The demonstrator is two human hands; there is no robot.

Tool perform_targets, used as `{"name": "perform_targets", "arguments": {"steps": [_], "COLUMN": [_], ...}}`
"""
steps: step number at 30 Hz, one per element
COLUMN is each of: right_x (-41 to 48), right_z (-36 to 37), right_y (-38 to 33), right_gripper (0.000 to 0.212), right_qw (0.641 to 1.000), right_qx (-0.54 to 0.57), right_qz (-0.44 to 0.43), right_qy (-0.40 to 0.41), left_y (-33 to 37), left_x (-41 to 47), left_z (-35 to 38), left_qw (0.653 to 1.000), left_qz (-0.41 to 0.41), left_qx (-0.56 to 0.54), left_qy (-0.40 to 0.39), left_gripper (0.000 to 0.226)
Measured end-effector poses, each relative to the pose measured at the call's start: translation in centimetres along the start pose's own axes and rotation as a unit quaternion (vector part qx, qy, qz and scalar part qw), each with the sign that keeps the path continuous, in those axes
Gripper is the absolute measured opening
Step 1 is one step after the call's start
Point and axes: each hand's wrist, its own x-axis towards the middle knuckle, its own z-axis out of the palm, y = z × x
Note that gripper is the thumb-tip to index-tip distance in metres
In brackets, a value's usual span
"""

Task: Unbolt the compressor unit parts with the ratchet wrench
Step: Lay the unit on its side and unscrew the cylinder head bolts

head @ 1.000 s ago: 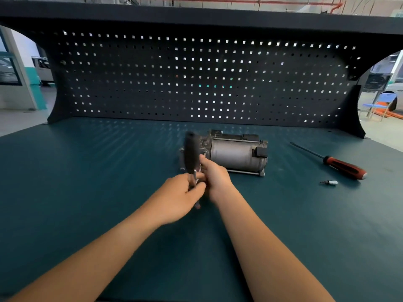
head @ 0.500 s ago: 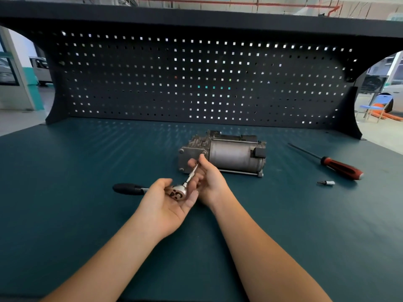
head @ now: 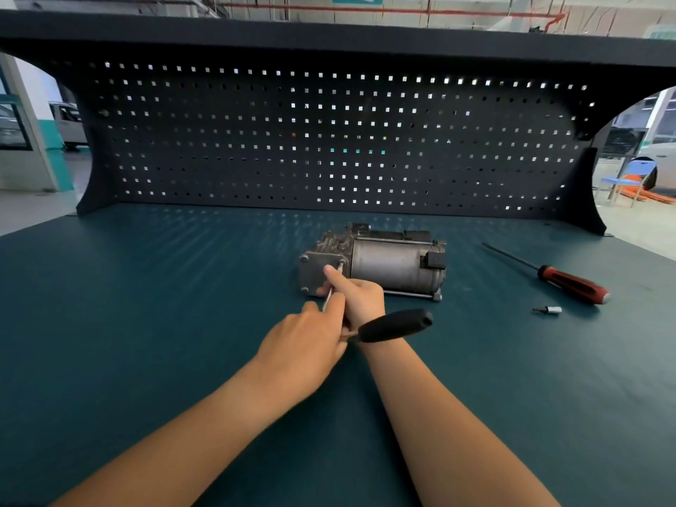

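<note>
Fingers [head: 331, 275] of the right hand [head: 362, 298] pinch the ratchet wrench [head: 395, 325] shaft at the compressor [head: 387, 265]; left hand [head: 303, 345] grips its head.

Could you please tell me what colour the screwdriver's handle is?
The screwdriver handle is red with black sections; the head view shows it best.

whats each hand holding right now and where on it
The left hand grips the ratchet wrench at its head end. The right hand holds its thin shaft near the compressor.

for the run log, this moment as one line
left hand: grips ratchet wrench | right hand: holds extension bar against compressor
</note>
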Motion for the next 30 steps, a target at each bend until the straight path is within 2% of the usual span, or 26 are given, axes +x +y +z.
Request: {"name": "perform_targets", "arguments": {"steps": [2,7,18,23,26,27,28,29,30], "right_x": [-0.2,-0.1,2.8,4.4,5.1,5.3,5.3,5.3,5.4], "right_z": [0.0,1.0,2.5,2.9,3.1,3.3,3.4,3.6,3.7], "right_y": [-0.1,-0.8,-1.1,-0.5,-0.2,-0.2,-0.3,-0.3,-0.2], "right_gripper": [0.03,0.026,0.028,0.026,0.027,0.027,0.027,0.026,0.025], "right_qw": [1.0,0.996,0.995,0.993,0.992,0.992,0.99,0.988,0.985], "right_qx": [-0.013,0.05,0.028,0.078,0.092,0.096,0.106,0.121,0.141], "right_qz": [0.001,0.068,0.092,0.094,0.079,0.081,0.085,0.091,0.097], "right_qy": [-0.006,0.01,0.037,0.002,0.02,0.025,0.023,0.02,0.016], "left_y": [0.1,-1.5,-3.8,-5.5,-6.6,-6.7,-6.8,-6.9,-7.2], "left_x": [0.1,0.7,3.3,4.2,4.5,4.8,5.1,5.5,5.8], "left_z": [0.4,0.2,0.5,1.2,1.9,1.9,1.7,1.6,1.3], "left_qw": [1.0,0.999,1.0,0.993,0.983,0.967,0.935,0.879,0.793], "left_qz": [0.007,0.002,0.012,-0.049,-0.102,-0.129,-0.167,-0.218,-0.28], "left_qx": [0.025,0.007,0.001,-0.09,-0.143,-0.215,-0.311,-0.423,-0.542], "left_qy": [0.013,0.034,0.028,0.054,0.055,0.054,0.046,0.031,0.007], "left_gripper": [0.042,0.052,0.047,0.044,0.038,0.035,0.036,0.037,0.039]}}
